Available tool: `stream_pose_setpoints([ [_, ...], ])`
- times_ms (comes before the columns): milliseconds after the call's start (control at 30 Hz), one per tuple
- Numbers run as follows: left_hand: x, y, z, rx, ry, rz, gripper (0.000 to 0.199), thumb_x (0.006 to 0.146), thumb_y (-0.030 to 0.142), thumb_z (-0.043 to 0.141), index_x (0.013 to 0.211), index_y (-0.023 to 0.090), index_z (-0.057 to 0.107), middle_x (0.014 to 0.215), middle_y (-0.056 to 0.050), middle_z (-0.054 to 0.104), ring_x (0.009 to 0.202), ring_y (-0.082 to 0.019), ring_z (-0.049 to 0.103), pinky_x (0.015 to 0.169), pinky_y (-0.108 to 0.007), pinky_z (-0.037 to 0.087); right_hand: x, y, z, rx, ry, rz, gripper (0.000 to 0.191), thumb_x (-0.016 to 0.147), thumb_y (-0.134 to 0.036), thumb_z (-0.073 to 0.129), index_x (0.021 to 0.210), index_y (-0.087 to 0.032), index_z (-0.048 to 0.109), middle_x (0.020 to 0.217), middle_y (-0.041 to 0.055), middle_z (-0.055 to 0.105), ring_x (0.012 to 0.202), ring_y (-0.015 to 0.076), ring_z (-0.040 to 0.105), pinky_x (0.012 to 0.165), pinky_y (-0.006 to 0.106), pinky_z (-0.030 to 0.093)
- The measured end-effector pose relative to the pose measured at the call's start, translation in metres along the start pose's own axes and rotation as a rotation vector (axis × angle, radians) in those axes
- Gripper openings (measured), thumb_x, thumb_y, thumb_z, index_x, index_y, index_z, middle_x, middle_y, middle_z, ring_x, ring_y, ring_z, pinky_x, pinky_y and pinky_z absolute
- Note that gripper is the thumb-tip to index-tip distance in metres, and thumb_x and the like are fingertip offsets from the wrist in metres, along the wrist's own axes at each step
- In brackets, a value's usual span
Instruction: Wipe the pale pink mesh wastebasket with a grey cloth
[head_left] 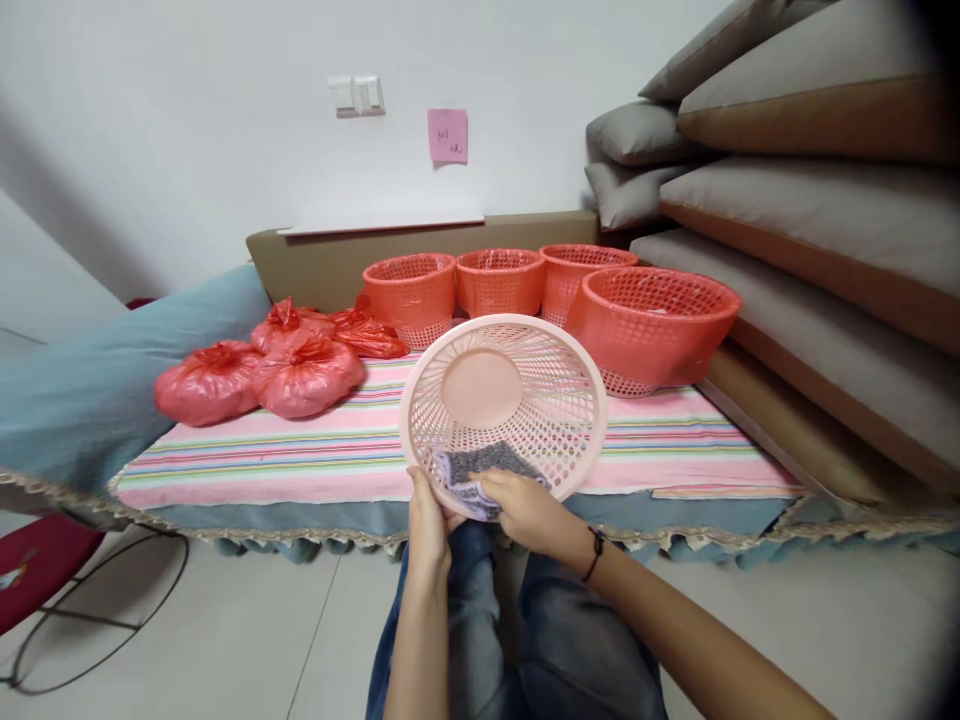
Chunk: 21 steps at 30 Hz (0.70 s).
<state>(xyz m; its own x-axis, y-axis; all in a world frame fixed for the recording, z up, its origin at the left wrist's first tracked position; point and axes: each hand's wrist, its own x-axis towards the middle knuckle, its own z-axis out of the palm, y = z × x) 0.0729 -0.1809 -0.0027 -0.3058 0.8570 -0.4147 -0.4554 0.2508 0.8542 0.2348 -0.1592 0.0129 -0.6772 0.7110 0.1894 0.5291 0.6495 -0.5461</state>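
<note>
A pale pink plastic basket (482, 388) with a slotted wall is tilted so that its inside faces me. My left hand (429, 515) grips its near rim at the lower left, thumb on the inner side. Inside the basket, against the near wall, lies a grey and lilac cloth (499, 462). My right hand (517, 505) reaches over the near rim with its fingers closed on this cloth, pressing it to the wall. The undersides of the fingers are hidden.
Behind stand several red baskets (411, 290) wrapped in red plastic. Several tied red bags (307, 378) lie at the left on a striped cloth (285, 455) over a sofa seat. Large grey and brown cushions (825, 200) are stacked at the right. A round red stool (45, 570) stands lower left.
</note>
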Motion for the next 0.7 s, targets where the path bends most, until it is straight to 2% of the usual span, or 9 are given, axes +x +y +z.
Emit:
stream_pose_setpoints([
  [100,-0.005,0.004,0.005,0.025,0.023,0.006,0.083,0.088,0.078,0.032,0.140,0.018,0.057,0.120,-0.018,0.072,0.089,-0.026,0.076,0.071,-0.036,0.061,-0.013,0.011,-0.026,-0.290,-0.111,0.111,0.053,0.081,-0.001,0.046,0.124,-0.019,0.070,0.127,0.0154,0.068,0.123,0.0310,0.060,0.110,0.050,0.041],
  [167,-0.009,0.007,0.009,0.040,0.014,0.012,0.082,0.088,0.078,0.032,0.140,0.020,0.058,0.119,-0.018,0.073,0.092,-0.027,0.075,0.072,-0.037,0.061,-0.021,0.018,-0.039,-0.413,-0.121,0.175,0.051,0.082,-0.002,0.050,0.123,-0.022,0.071,0.132,0.0155,0.066,0.125,0.0340,0.058,0.112,0.054,0.036],
  [267,-0.016,0.009,0.014,0.078,0.033,0.028,0.081,0.088,0.078,0.030,0.140,0.024,0.059,0.119,-0.016,0.073,0.099,-0.028,0.074,0.071,-0.036,0.061,-0.030,0.020,-0.043,-0.470,-0.131,0.215,0.057,0.081,-0.002,0.052,0.132,-0.024,0.065,0.149,0.0150,0.053,0.129,0.0339,0.056,0.112,0.050,0.036],
  [333,-0.019,0.010,0.017,0.103,0.051,0.047,0.079,0.089,0.077,0.030,0.139,0.024,0.060,0.118,-0.015,0.074,0.101,-0.029,0.073,0.071,-0.036,0.061,-0.031,0.017,-0.036,-0.420,-0.124,0.226,0.058,0.083,-0.002,0.048,0.137,-0.021,0.060,0.146,0.0163,0.055,0.123,0.0309,0.060,0.106,0.044,0.042],
  [433,-0.023,0.009,0.023,0.121,0.048,0.076,0.071,0.093,0.071,0.034,0.139,0.023,0.060,0.114,-0.014,0.075,0.097,-0.028,0.074,0.075,-0.038,0.061,-0.023,0.008,-0.017,-0.222,-0.049,0.318,0.045,0.086,-0.007,0.046,0.126,-0.016,0.063,0.116,0.0158,0.073,0.105,0.0283,0.069,0.092,0.038,0.049],
  [500,-0.025,0.007,0.027,0.122,0.042,0.095,0.066,0.096,0.065,0.037,0.140,0.022,0.060,0.113,-0.014,0.076,0.098,-0.027,0.074,0.080,-0.039,0.061,-0.011,0.001,-0.003,0.012,0.088,0.387,0.033,0.089,-0.015,0.049,0.117,-0.016,0.066,0.104,0.0138,0.076,0.100,0.0282,0.070,0.089,0.037,0.050],
  [633,-0.026,0.007,0.029,0.128,0.045,0.117,0.063,0.097,0.063,0.036,0.142,0.024,0.057,0.120,-0.012,0.074,0.103,-0.027,0.073,0.080,-0.037,0.061,0.014,-0.006,0.021,0.611,0.441,0.347,0.034,0.092,-0.034,0.053,0.120,-0.019,0.065,0.119,0.0106,0.073,0.111,0.0262,0.066,0.098,0.040,0.050],
  [700,-0.025,0.008,0.026,0.154,0.044,0.107,0.066,0.096,0.066,0.033,0.145,0.026,0.054,0.123,-0.012,0.072,0.103,-0.028,0.073,0.075,-0.037,0.062,0.020,-0.009,0.026,0.759,0.481,0.306,0.036,0.088,-0.038,0.059,0.119,-0.019,0.067,0.119,0.0092,0.073,0.113,0.0269,0.066,0.101,0.043,0.049],
])
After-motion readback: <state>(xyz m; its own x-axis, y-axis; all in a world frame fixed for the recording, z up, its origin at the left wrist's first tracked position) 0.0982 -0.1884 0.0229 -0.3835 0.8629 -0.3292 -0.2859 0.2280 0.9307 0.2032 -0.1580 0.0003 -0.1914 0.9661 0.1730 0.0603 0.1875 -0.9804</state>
